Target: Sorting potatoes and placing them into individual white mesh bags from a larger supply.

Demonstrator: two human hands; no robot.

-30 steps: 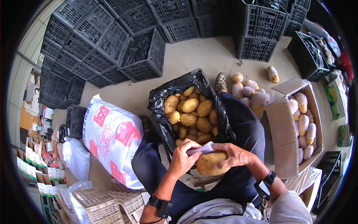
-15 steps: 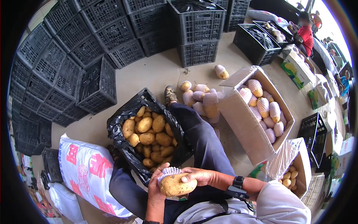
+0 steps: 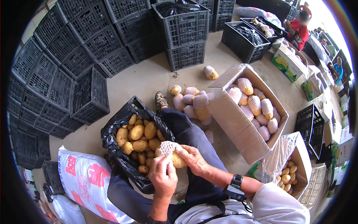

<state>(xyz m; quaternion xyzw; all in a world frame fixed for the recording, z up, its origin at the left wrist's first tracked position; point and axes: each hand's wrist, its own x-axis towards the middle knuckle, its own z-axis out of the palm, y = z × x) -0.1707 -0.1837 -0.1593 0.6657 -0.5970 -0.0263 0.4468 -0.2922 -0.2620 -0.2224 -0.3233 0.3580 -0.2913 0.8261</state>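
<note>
Between my hands is a large yellow potato [image 3: 179, 161], its left end inside a white foam net sleeve [image 3: 167, 147]. My right hand [image 3: 194, 161] is wrapped round the bare right end, thumb on top. With bent fingers, my left hand [image 3: 163, 176] pinches the sleeve at the other end. Just beyond them, between my legs, stands a crate lined with a black plastic bag [image 3: 108, 131], holding loose bare potatoes [image 3: 137, 131]. Part of that crate's near right side is hidden by my hands.
Right of my leg, an open cardboard box [image 3: 238, 128] holds several netted potatoes; more netted potatoes [image 3: 189, 99] lie on the floor beside it. A white sack [image 3: 84, 183] lies at left. Stacked black crates [image 3: 89, 41] line the back. A person in red [image 3: 299, 31] sits far right.
Both hands have lifted the potato away from me, toward the crate. The sleeve now covers more of its left end, and my left hand has turned to pinch the sleeve.
</note>
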